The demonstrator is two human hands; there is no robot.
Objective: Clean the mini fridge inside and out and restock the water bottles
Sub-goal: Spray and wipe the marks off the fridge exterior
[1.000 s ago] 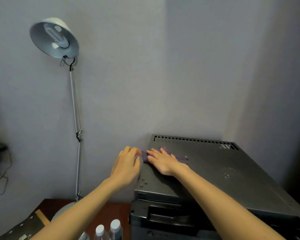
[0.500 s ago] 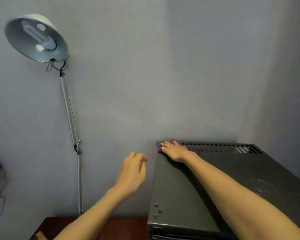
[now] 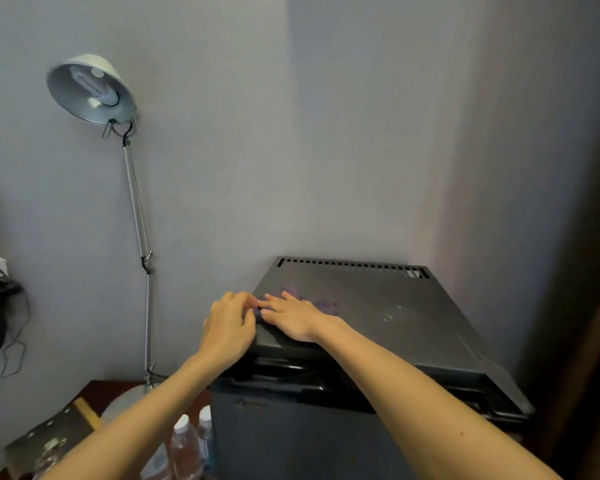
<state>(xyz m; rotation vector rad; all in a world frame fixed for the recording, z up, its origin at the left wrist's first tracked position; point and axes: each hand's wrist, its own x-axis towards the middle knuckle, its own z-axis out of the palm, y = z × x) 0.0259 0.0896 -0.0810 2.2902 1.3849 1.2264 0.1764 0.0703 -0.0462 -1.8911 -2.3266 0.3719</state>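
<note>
Right hand (image 3: 293, 320), fingers flat, presses the purple cloth (image 3: 323, 303) on the mini fridge (image 3: 413, 317) top. It has pulled back from the far-left corner. Left hand (image 3: 229, 323) has come to the left edge, curled; hold unclear. Exterior wipe ongoing; water bottles (image 3: 187, 448) wait near left.

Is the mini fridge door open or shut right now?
Shut: the door sits closed against the fridge body below the top, and no interior shows.

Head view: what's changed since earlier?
The right hand drew the purple cloth back from the rear left corner of the mini fridge toward its front. The left hand returned from mid-air to the fridge's left edge. Right hand still flat on cloth; lamp unmoved.
</note>
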